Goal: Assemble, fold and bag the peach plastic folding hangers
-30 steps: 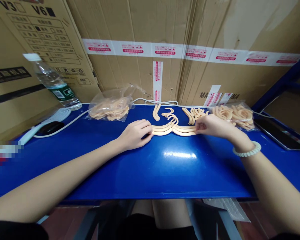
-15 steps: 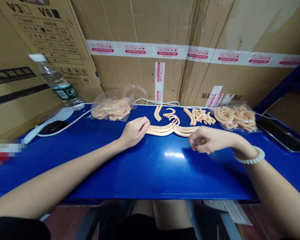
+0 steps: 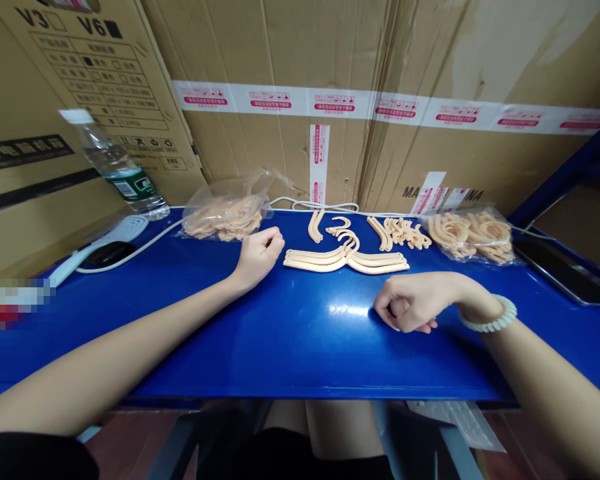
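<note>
Several beige plastic hangers (image 3: 316,261), with curved arms and hooks, lie nested in a row at the middle of the blue table (image 3: 290,347). Just left of their ends is my left hand (image 3: 261,255), curled into a fist and touching none of them. Below their right ends my right hand (image 3: 406,303) rests near the tabletop, fingers curled in, with nothing seen in it. Behind the hangers lie loose hanger arms (image 3: 316,227) and loose hooks (image 3: 341,223). More arms (image 3: 379,233) sit to the right beside a heap of small hook pieces (image 3: 405,232).
A clear bag of beige parts (image 3: 225,217) stands back left, another bag (image 3: 470,233) back right. Further left are a water bottle (image 3: 115,167), a pale hairbrush (image 3: 120,232) and a black object (image 3: 111,254). A phone-like dark slab (image 3: 565,270) lies right. Cardboard boxes (image 3: 275,153) line the back.
My left hand has drawn back to the left, away from the hanger ends. My right hand has moved down toward me, uncovering their right ends. The hangers have stayed in place.
</note>
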A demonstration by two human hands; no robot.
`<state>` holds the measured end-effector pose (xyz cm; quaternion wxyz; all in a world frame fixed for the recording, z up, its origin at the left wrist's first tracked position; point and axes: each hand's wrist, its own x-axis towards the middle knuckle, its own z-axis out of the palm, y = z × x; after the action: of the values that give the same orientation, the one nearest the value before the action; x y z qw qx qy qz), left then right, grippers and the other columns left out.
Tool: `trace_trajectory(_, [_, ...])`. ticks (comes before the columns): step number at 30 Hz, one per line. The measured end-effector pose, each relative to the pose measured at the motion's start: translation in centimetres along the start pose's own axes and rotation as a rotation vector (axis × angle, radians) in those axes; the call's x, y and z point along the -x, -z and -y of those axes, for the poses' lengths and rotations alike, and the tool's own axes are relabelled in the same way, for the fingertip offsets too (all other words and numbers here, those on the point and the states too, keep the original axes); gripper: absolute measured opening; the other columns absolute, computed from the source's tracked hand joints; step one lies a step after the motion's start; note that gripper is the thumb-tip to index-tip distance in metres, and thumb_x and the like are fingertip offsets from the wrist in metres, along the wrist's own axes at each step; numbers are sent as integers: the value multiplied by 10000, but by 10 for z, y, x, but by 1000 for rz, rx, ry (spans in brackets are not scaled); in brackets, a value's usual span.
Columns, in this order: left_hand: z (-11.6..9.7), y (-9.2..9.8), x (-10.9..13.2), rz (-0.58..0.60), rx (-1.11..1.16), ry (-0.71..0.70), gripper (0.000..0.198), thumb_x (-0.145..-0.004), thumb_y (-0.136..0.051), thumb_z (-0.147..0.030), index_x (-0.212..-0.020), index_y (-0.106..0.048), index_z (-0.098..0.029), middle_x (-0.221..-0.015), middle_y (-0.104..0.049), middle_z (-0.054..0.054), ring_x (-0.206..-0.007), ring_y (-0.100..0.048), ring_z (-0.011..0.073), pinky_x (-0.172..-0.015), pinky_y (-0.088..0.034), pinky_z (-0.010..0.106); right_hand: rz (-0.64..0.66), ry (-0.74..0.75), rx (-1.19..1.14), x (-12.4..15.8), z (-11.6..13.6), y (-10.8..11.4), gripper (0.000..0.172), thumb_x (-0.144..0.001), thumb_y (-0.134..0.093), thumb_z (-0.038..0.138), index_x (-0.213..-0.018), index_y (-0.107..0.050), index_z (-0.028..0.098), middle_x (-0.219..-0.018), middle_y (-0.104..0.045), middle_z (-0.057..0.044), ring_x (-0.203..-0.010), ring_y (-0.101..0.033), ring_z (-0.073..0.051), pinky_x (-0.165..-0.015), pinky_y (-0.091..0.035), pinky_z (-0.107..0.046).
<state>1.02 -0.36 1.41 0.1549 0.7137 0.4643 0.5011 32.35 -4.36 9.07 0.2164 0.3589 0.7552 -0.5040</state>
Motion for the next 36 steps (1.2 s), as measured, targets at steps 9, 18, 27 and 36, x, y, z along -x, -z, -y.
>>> trace_trajectory(9, [7, -3, -2, 56, 135, 26, 289, -944, -423, -277, -739, -607, -191, -710, -654, 21, -666, -610, 152, -682, -489, 278, 3, 27, -26, -4, -2, 1, 108, -763, -581, 248, -820, -614, 162, -485, -602, 49, -389, -539, -111, -391, -396, -185])
trace_trajectory(18, [-4, 0, 0, 87, 37, -11, 296, -886, -418, -236, -600, -489, -209, -568, -581, -20, -541, -523, 124, -587, -417, 253, -77, 142, -142, -8, -5, -1, 57, -840, -488, 250, -813, -494, 201, -507, -514, 69, -405, -476, -93, -408, -396, -186])
trace_trajectory(27, [-4, 0, 1, 128, 24, -41, 351, -922, -362, -226, -588, -470, -221, -571, -590, -5, -579, -551, 148, -630, -443, 272, -157, 293, -27, -12, -5, -2, 322, -966, -445, 339, -670, -421, 214, -548, -480, 45, -458, -433, -82, -471, -366, -205])
trace_trajectory(36, [-5, -1, 2, 144, -20, -30, 279, -800, -441, -226, -528, -498, -196, -508, -527, -31, -506, -477, 115, -553, -351, 254, -136, 274, -12, -15, -9, -2, 232, -862, -476, 237, -634, -473, 199, -496, -476, 49, -429, -423, -84, -447, -350, -202])
